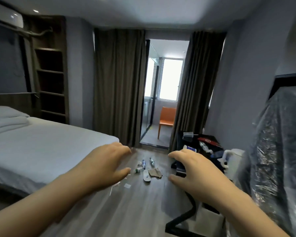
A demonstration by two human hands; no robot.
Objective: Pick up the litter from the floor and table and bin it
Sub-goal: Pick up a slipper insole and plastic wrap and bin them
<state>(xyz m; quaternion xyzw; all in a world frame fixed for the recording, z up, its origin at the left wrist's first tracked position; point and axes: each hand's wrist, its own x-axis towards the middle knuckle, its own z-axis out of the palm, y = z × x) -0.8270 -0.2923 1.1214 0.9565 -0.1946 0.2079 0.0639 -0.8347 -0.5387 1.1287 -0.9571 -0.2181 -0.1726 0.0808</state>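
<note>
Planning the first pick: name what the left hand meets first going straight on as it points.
Likely the bottles on the floor, with nothing between. Depth is unclear; the left hand might pass over them.

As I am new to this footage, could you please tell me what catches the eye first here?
The left hand and right hand reach forward, holding nothing. Between them plastic bottles, a white slipper and a cardboard scrap lie on the floor beside the bed. An orange chair stands beyond the curtains.
</note>
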